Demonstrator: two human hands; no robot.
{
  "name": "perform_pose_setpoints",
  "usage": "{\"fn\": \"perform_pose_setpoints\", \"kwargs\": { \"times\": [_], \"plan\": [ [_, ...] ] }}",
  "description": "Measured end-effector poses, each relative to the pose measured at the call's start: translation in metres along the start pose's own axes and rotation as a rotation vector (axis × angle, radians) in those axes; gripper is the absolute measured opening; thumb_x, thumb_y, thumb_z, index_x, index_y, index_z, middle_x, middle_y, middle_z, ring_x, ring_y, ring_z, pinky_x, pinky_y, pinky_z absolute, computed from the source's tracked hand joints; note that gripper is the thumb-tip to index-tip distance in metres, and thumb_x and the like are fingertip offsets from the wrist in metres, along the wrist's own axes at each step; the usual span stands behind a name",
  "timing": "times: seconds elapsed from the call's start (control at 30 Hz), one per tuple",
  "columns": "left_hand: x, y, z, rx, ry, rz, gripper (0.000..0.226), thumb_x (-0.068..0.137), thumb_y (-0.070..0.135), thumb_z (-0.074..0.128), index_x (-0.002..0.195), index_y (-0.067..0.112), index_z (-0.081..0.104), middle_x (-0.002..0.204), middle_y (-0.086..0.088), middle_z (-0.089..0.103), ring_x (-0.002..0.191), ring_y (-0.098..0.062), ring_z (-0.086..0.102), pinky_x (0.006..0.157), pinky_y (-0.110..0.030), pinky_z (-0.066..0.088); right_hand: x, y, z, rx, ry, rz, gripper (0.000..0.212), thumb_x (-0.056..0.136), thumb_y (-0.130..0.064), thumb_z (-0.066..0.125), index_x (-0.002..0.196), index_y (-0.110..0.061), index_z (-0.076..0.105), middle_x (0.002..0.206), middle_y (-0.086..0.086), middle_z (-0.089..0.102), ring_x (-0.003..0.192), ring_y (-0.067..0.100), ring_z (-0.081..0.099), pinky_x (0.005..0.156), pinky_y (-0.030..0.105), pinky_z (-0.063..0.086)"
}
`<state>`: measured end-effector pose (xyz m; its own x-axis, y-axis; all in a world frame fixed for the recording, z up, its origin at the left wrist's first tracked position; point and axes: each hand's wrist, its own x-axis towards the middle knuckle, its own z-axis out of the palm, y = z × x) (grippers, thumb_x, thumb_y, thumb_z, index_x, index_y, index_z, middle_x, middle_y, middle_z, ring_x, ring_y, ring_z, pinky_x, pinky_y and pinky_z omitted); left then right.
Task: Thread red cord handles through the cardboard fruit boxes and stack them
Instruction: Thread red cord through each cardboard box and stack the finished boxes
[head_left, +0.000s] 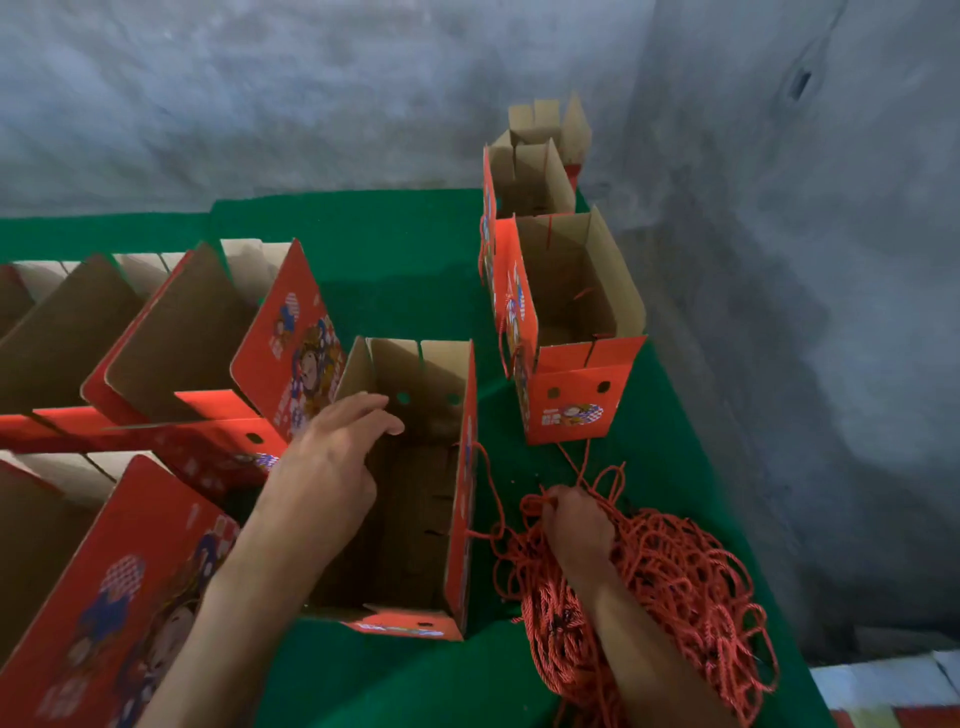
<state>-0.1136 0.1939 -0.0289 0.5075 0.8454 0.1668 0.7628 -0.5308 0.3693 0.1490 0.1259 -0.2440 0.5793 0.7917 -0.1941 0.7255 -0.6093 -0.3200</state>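
**One hand on the open box, the other in the cord pile**

We see a table covered in green felt (395, 260), set against a grey concrete wall (311, 93). Just in front of us an open cardboard fruit box (415, 467) stands upright, plain brown inside and red with printed cartoon art outside. Two round holes show in its far end wall, and a length of red cord hangs down its right outer face.

Our left hand (332, 457) reaches over the box's left wall, fingers extended and loosely spread, the fingertips over the opening; it grips nothing that we can make out. Our right hand (576, 525) lies just right of the box, on top of a tangled pile of red cords (675, 587). Its fingers are curled around a few strands near the top of the pile, though we cannot tell exactly which strands they pinch.

Farther right and back, a row of finished boxes (571, 332) runs toward the wall, one behind another, with red cords dangling on their left sides. The nearest one shows two holes in its red end panel. To our left, more open boxes (171, 338) lean close together, flaps up, filling that side of the table.
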Motion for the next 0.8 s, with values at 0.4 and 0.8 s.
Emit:
{"fn": "perform_pose_setpoints", "kwargs": {
  "times": [0.4, 0.8],
  "plan": [
    [0.018, -0.043, -0.046, 0.110, -0.283, 0.096, 0.035, 0.083, 0.024, 0.079, 0.094, 0.055, 0.067, 0.165, 0.013, 0.020, 0.155, -0.007, 0.001, 0.125, -0.051, 0.017, -0.005, -0.028, -0.025, 1.118, -0.125, -0.027, 0.014, 0.104, -0.013, 0.060, 0.112, -0.017, 0.071, 0.096, 0.002, 0.076, 0.079, 0.011, 0.072, 0.076, 0.033, 0.058],
    [0.005, 0.007, -0.047, 0.007, -0.190, 0.031, 0.009, 0.084, 0.029, 0.080, 0.091, 0.034, 0.077, 0.100, 0.014, 0.072, 0.112, -0.013, 0.064, 0.097, -0.033, 0.048, -0.027, 0.017, -0.081, 1.439, 0.151, 0.121, 0.011, 0.094, -0.015, 0.072, 0.096, -0.022, 0.079, 0.088, 0.005, 0.078, 0.074, 0.015, 0.069, 0.079, 0.037, 0.055]
  ]
}}
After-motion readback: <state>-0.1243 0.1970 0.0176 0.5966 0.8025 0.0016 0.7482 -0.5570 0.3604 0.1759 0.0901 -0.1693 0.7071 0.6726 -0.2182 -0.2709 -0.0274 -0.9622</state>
